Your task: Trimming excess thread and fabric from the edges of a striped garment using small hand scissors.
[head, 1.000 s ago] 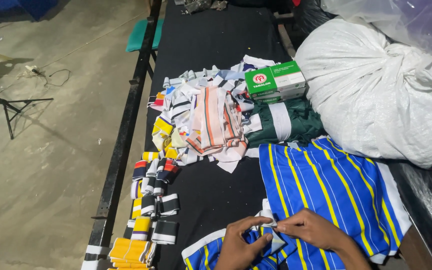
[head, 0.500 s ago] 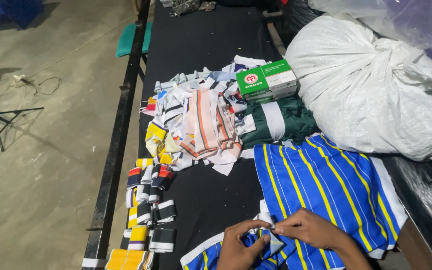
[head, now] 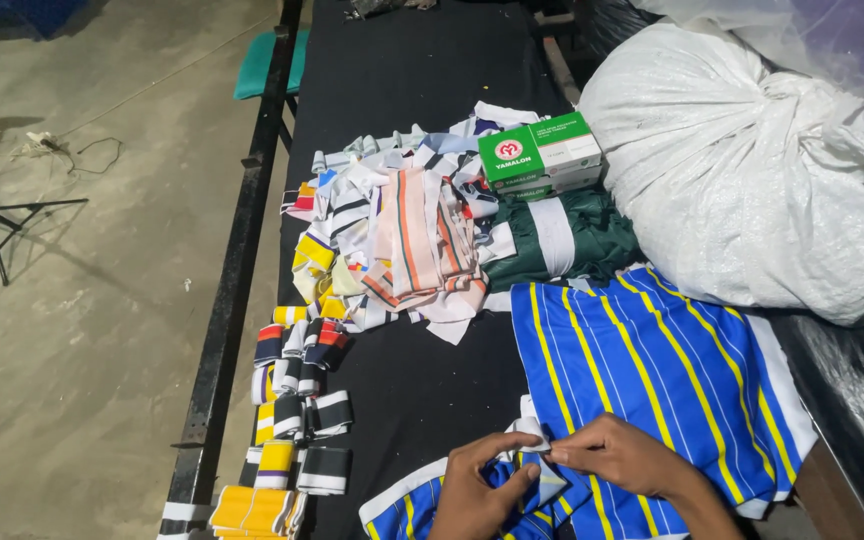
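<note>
The small white fabric piece (head: 532, 432) is sitting at the near edge of the black table (head: 422, 80), pinched between both hands over the lower corner of the blue striped garment (head: 652, 380). It is looking thin, soft and folded, with a pointed flap hanging down toward the person; its exact outline is hard to tell because the fingers are covering most of it.

The left hand (head: 472, 490) is gripping the piece from below, thumb and forefinger closed on its left edge. The right hand (head: 622, 455) is coming in from the right, its fingertips pressing together on the piece's top edge, so the two hands are almost touching.

The garment beneath is lying flat, a smooth knit in bright blue with thin yellow and white stripes and a white border, its long axis running diagonally from the near left up toward the far right.

Along the table's left edge, small folded rib bands (head: 297, 410) in yellow, white, navy and red are lying in a rough column. Farther back, a loose heap of striped fabric strips (head: 402, 240) is spreading beside a folded dark green garment (head: 562, 240), with a green and white cardboard box (head: 540, 152) resting just behind it. A large knotted white woven sack (head: 752, 170) is bulging at the right.
</note>
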